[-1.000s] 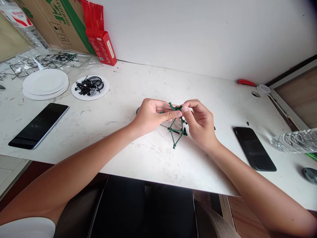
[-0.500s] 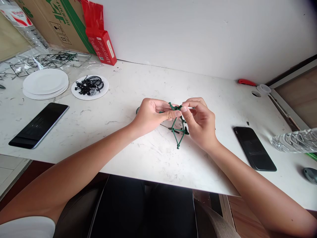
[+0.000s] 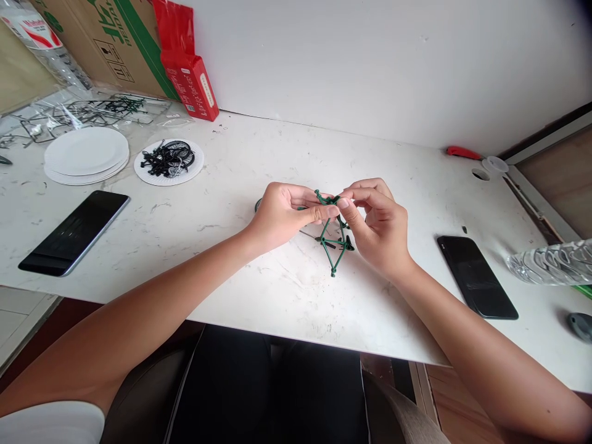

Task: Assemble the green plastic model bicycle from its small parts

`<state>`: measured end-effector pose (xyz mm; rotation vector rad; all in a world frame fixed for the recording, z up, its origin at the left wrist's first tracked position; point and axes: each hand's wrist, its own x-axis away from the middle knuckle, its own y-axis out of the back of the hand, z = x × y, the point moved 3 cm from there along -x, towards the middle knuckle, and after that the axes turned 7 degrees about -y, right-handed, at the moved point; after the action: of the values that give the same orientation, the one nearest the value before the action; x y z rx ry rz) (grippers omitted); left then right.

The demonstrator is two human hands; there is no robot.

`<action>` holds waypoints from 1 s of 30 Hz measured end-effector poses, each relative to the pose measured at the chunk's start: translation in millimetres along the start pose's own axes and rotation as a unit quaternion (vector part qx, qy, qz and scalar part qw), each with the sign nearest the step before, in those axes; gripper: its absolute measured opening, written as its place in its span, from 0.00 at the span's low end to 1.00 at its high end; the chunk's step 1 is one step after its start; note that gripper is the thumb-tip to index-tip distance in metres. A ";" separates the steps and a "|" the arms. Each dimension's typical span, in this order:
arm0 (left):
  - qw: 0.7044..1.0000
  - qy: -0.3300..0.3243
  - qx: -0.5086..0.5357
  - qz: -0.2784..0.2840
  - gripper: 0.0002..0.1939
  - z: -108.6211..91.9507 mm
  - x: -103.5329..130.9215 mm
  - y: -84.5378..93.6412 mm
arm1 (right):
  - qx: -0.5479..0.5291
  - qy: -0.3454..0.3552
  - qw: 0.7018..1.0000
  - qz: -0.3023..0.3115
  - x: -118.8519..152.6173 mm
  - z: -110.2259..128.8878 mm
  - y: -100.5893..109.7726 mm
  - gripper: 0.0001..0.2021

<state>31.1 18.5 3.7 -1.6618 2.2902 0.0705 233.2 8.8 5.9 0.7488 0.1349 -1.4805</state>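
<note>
Between my two hands is a small green model bicycle frame [image 3: 333,242], its lower triangle hanging below my fingers over the table. My left hand [image 3: 289,213] is closed on the frame's upper part, thumb in front and fingers behind. My right hand [image 3: 377,225] pinches the same upper part from the right with thumb and forefinger. A dark green fork-like end [image 3: 319,195] pokes up above my left thumb. The exact spot where the right fingertips grip is partly hidden. Behind my left hand peeks the edge of a round dark part [image 3: 258,204].
On the left, black wheels and small parts fill a paper plate [image 3: 198,161]; stacked white plates [image 3: 86,151] and green sprues [image 3: 123,106] lie nearby. Phones flank me, left [image 3: 74,233] and right [image 3: 476,276]. A clear bottle [image 3: 552,262] lies far right. A red packet [image 3: 192,86] stands behind.
My right hand has shifted very slightly to the right, its back turning a little. Both hands keep hold of the green frame, and the left stays in place.
</note>
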 end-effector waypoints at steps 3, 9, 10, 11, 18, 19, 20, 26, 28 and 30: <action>1.000 0.001 0.001 0.000 0.23 1.1 -0.2 1.0 | 0.005 -0.002 1.000 0.005 -1.4 1.2 1.1 0.09; 1.000 0.008 0.005 -0.005 0.24 -0.8 -0.3 -0.5 | 0.007 0.004 1.000 0.005 -2.3 2.0 2.5 0.07; 1.000 0.007 0.006 -0.005 0.24 -1.2 -0.3 -0.9 | 0.008 0.004 1.000 0.005 -2.3 1.9 2.6 0.08; 1.000 0.004 0.007 -0.004 0.24 -1.5 -0.4 -1.2 | 0.008 0.003 1.000 0.004 -2.2 1.9 2.5 0.08; 1.000 0.000 0.009 0.004 0.24 -0.6 -1.4 -0.8 | -0.016 -0.003 1.000 0.000 -0.1 0.5 0.5 0.07; 1.000 -0.001 0.009 0.004 0.24 -0.7 -1.4 -0.7 | -0.014 0.000 1.000 -0.001 0.3 0.2 0.1 0.07; 1.000 -0.003 0.010 0.005 0.23 -0.8 -1.3 -0.5 | -0.010 0.003 1.000 -0.002 0.7 -0.2 -0.2 0.07; 1.000 -0.019 0.019 0.013 0.20 -1.1 -0.7 -0.7 | -0.006 0.018 1.000 -0.003 1.9 0.1 -1.7 0.04; 1.000 -0.012 0.020 0.008 0.22 -1.0 -0.9 -0.9 | -0.005 0.020 1.000 -0.003 2.1 0.3 -2.1 0.04; 1.000 -0.003 0.015 0.005 0.23 -1.0 -1.0 -1.1 | 0.001 0.020 1.000 -0.004 2.3 0.1 -2.3 0.05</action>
<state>32.2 18.8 5.1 -1.6328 2.2838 0.0443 231.3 7.0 4.0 0.7810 0.1661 -1.4737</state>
